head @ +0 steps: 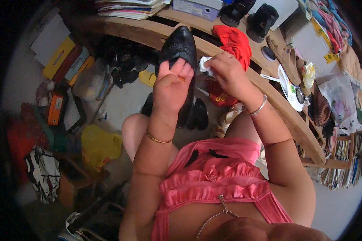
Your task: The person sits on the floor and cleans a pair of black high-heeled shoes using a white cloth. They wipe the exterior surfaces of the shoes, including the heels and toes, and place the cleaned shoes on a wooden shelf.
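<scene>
A black pointed leather shoe point(181, 42) is held up in front of me, its toe pointing away. My left hand point(172, 87) has its fingers tucked into the shoe's opening and grips it. To the right of the shoe, my right hand point(229, 72) pinches a crumpled white tissue or cloth point(204, 64) close to the shoe's side, with a small gap between. Behind my right hand a bright red cloth point(236, 45) lies over the edge of the wooden shelf. The shoe's heel end is partly hidden by my left hand and wrist.
The wooden shelf point(132, 28) curves across ahead, bearing a paper stack point(132, 9), a shoebox point(196, 9), black boots point(262, 21) and a tan clog point(283, 57). Other black shoes point(200, 114) stand on the floor below. A yellow bag point(99, 147) and box files point(55, 109) lie left.
</scene>
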Demonstrator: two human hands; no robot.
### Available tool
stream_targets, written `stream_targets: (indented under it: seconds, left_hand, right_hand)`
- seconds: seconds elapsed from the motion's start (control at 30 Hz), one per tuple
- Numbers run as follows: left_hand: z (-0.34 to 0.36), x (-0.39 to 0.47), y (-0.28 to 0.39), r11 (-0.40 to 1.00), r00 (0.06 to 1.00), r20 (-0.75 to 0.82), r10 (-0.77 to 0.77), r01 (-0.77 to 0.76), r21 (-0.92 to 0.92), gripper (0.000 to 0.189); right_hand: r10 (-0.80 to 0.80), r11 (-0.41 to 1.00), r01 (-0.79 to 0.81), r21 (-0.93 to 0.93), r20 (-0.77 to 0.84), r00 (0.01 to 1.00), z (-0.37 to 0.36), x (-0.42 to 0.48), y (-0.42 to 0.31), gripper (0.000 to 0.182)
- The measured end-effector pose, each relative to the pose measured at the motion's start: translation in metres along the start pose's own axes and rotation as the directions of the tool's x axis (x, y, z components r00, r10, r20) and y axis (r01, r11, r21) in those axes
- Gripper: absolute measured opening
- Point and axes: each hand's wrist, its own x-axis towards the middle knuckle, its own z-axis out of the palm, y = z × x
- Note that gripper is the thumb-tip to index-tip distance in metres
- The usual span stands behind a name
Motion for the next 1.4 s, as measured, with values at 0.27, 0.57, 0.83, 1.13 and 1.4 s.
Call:
stream_targets:
  seconds: [0.27, 0.57, 0.83, 1.13, 1.4]
  left_hand:
    - [-0.007, -0.002, -0.003, 1.000, 0.997, 0.072, -0.015, 0.013, 0.028, 0.043]
    - [0.011, -0.007, -0.005, 0.935, 0.993, -0.034, 0.111, -0.093, 0.341, 0.044]
    - [0.002, -0.006, -0.011, 0.921, 0.991, -0.083, 0.108, -0.069, 0.383, 0.063]
    - [-0.011, -0.005, -0.015, 0.743, 0.991, -0.032, 0.133, -0.078, 0.665, 0.060]
    - [0.008, -0.010, -0.013, 0.603, 0.990, 0.045, 0.131, -0.116, 0.789, 0.062]
  right_hand:
    - [-0.091, 0.993, 0.080, -0.092, -0.122, 0.988, 0.004, 0.034, -0.015, 0.024]
    - [-0.135, 0.984, 0.114, -0.138, -0.150, 0.980, -0.003, 0.031, -0.012, 0.020]
    - [-0.185, 0.943, 0.166, -0.287, -0.041, 0.982, -0.007, 0.037, -0.009, 0.017]
    - [-0.325, 0.933, 0.321, -0.163, 0.006, 0.946, 0.003, 0.052, -0.023, 0.021]
    - [-0.359, 0.932, 0.358, -0.057, -0.015, 0.933, -0.002, 0.059, -0.032, 0.031]
